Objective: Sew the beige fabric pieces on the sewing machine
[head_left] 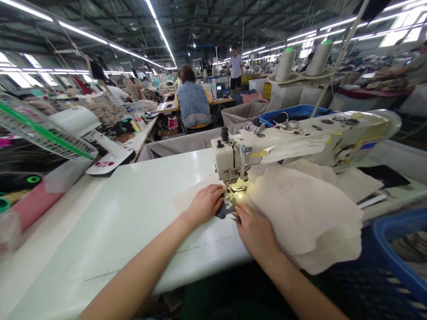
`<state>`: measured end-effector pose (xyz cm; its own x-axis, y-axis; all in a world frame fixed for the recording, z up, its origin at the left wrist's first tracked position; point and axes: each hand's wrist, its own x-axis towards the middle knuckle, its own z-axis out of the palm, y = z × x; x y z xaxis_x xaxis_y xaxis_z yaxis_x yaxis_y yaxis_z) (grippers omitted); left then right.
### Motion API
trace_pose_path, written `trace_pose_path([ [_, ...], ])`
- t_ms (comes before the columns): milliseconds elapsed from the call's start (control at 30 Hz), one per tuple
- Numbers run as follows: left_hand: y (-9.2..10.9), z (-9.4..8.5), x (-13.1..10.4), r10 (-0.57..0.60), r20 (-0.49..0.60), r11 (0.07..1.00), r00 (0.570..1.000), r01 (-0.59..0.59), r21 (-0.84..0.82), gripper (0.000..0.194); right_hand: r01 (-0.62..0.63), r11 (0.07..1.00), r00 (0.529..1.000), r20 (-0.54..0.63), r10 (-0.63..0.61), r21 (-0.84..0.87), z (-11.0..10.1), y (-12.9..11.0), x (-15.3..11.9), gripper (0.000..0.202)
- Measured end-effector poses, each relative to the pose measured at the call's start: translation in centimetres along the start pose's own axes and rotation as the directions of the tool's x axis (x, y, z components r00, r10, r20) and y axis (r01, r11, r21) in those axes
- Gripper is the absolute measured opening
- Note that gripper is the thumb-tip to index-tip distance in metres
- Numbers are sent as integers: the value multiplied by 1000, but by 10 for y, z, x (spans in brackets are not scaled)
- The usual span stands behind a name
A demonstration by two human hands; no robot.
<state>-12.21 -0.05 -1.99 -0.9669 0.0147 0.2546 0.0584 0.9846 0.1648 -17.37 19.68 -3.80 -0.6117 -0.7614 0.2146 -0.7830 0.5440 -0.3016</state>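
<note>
Rows of ceiling lights are seen over a crowded workshop, with a white table [126, 213] in the near field. At far left a wire basket [43, 133] is set. The left hand [204, 205] is laid flat, fingers pressed on a small dark piece [225, 208]. Just right, the right hand [255, 231] pinches cream fabric [307, 218] beneath the sewing machine [300, 142].

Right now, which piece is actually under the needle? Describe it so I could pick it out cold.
Start at the cream sewing machine on the white table and drop to its lit needle end. There, between the left hand and right hand, lies a small dark patterned fabric piece. It is the only dark scrap there; the big fabric pile beside it is plain cream.
</note>
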Motion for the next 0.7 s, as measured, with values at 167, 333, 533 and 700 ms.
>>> trace_pose_path([
  [167,0,-20,-16,10,77,996,997,-3,-84,34,23,995,996,-86,-15,93,17,9,-8,34],
  [333,0,-34,-27,-299,193,933,935,244,263,26,89,926,974,-226,-4,368,25,20,-1,40],
  [533,9,-32,-39,-603,121,749,789,508,426,37,57,855,956,-275,103,516,2,22,-4,39],
  [700,11,-39,-52,-641,130,716,756,529,456,37,8,808,953,-248,171,589,-8,23,2,33],
])
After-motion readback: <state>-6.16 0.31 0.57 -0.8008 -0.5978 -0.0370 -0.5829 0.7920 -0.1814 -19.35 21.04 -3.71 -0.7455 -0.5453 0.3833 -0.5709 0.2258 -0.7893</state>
